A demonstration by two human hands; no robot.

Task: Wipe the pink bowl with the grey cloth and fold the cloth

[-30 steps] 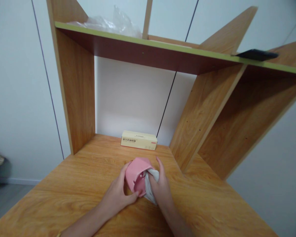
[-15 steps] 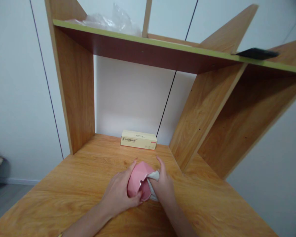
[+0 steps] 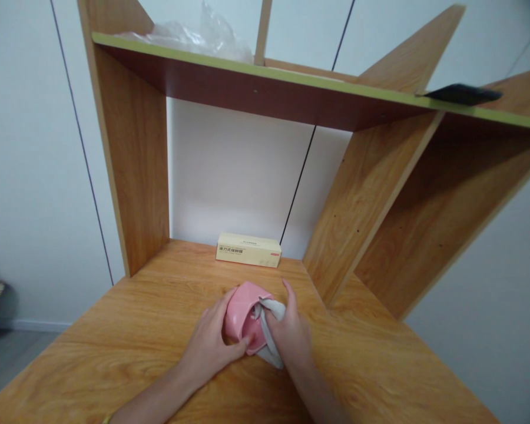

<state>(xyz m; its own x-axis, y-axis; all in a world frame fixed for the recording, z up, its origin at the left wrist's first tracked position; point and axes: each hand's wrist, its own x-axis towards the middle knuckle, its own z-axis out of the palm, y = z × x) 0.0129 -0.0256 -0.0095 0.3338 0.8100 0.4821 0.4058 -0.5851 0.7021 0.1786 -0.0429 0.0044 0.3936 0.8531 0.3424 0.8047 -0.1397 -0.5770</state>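
Note:
My left hand (image 3: 212, 344) is wrapped round a pink bowl (image 3: 242, 309), tipped on its side just above the wooden desk (image 3: 115, 353), thumb at the rim. My right hand (image 3: 291, 335) grips a grey-white cloth (image 3: 269, 347), pressed into and against the bowl's open side. Both hands are closed and sit side by side at the middle of the desk.
A cream cardboard box (image 3: 248, 249) lies at the back of the desk against the white wall. Wooden uprights stand left (image 3: 132, 176) and right (image 3: 362, 194). The shelf above carries crumpled clear plastic (image 3: 194, 36) and a flat black object (image 3: 461, 94).
The bowl has been turned in my left hand, its opening showing again, and the cloth in my right hand has shifted along its rim. Both hands stay in the same spot.

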